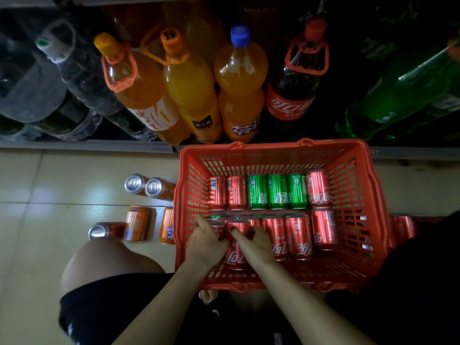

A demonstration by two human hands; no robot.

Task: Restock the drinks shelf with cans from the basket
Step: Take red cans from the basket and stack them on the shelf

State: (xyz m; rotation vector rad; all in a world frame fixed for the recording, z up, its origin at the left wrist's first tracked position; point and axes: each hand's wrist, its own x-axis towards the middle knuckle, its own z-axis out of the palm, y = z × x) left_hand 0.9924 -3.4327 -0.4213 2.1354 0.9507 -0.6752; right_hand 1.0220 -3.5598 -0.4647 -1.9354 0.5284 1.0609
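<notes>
A red plastic basket point(361, 220) stands on the floor against the shelf, with red cola cans point(298, 237) and three green cans point(277, 191) lying in two rows. Both my hands are down in its near left corner. My left hand point(205, 241) is curled around a red can point(216, 226) at the left end of the near row. My right hand point(256, 241) grips the neighbouring red cola can point(236, 256), thumb stretched along its top. The low drinks shelf point(87, 144) runs across the top of the view.
Large bottles fill the shelf: orange soda point(240, 95), cola point(295, 88), a green one point(408, 90) and dark ones at left. Several orange cans point(137, 222) stand or lie on the tiled floor left of the basket. My knee point(104, 265) is at lower left.
</notes>
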